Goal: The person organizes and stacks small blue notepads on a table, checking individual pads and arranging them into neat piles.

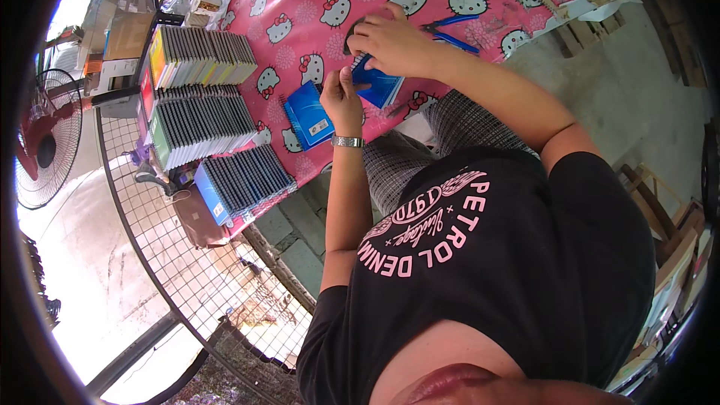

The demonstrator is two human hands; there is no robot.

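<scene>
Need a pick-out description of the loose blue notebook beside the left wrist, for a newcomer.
On the pink tablecloth, find the left hand, silver band on its wrist. Just left of that wrist lies a blue spiral-bound notebook, flat on the cloth. It sits apart from the packed notebook rows further left and the other blue notebook at the hands.

Just one view here: head-worn fisheye, pretty close up, pointing down past the black shirt [525,240] at left hand [343,105], right hand [386,43] and counter [306,30].
</scene>
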